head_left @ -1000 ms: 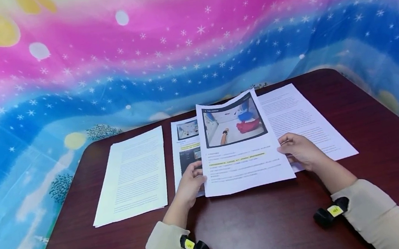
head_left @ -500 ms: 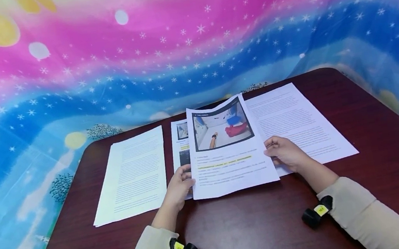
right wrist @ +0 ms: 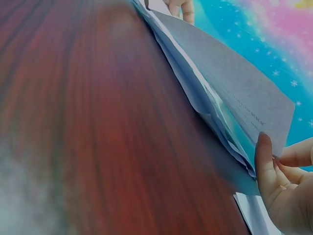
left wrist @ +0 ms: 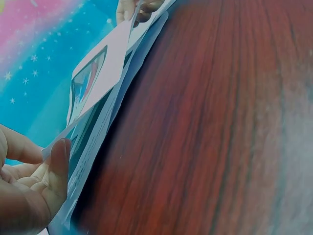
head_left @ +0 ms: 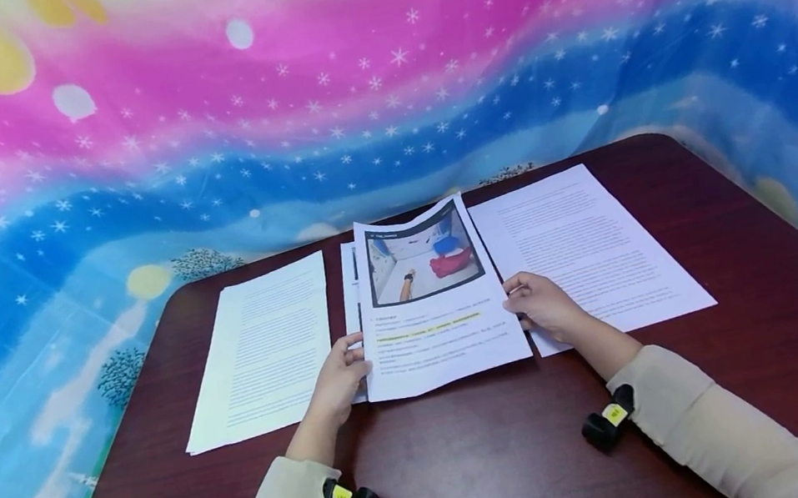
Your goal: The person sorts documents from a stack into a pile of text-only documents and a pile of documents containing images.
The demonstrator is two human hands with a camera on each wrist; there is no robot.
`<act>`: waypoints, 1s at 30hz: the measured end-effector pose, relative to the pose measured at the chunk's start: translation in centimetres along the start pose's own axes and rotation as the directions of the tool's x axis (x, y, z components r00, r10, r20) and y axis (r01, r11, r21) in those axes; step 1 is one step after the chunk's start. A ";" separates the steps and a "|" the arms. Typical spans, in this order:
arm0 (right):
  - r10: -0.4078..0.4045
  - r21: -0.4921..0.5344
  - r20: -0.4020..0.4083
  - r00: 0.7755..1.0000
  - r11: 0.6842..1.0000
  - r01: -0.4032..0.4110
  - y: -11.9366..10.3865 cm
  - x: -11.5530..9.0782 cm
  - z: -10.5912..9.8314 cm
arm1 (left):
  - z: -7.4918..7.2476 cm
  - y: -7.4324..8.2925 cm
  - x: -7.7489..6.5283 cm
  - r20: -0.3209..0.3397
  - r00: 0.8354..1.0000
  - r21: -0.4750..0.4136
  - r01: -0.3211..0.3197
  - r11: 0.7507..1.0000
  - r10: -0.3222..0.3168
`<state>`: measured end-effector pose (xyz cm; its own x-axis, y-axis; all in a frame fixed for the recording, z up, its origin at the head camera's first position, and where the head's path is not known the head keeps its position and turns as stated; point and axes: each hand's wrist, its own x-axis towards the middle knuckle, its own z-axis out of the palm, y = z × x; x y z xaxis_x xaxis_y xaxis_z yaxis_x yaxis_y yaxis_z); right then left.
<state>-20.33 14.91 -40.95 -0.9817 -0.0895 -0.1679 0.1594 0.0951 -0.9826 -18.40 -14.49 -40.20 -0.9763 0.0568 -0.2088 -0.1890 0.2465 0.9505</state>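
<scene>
A printed sheet of paper (head_left: 441, 336), with a photo at its top and a yellow highlighted line, is held between both hands. My left hand (head_left: 339, 381) pinches its left edge, thumb on the near side; in the left wrist view the left hand (left wrist: 29, 181) shows thumb and fingers closing on the paper's edge. The right edge is pinched by my right hand (head_left: 543, 307), whose thumb and fingers meet at the sheet in the right wrist view (right wrist: 288, 176). Under the raised sheet lie other printed papers (head_left: 349, 289), mostly covered by it.
On the left of the dark wooden table (head_left: 442, 462) lies a stack of text pages (head_left: 268, 350). Another text page stack (head_left: 588, 249) lies on the right, beside the right hand. A colourful patterned cloth (head_left: 315, 75) hangs behind the table's far edge.
Both hands have moved left with the held sheet, which now covers more of the papers beneath it. More of the right-hand text pages shows.
</scene>
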 end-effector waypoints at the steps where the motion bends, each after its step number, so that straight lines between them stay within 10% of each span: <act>1: 0.002 -0.001 -0.002 1.000 1.000 -0.002 0.0 0.1 0.1 | -0.1 0.0 0.0 0.002 1.000 0.001 -0.003 1.000 0.003; 30: 0.083 -0.046 0.059 0.995 0.996 -0.080 -0.4 1.7 2.2 | -2.3 -0.3 1.2 -0.034 0.999 -0.004 0.012 1.000 -0.013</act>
<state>-21.80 12.59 -41.06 -0.9573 -0.1401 -0.2529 0.2323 0.1476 -0.9614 -19.71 -16.74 -40.19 -0.9769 0.0206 -0.2127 -0.2015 0.2430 0.9489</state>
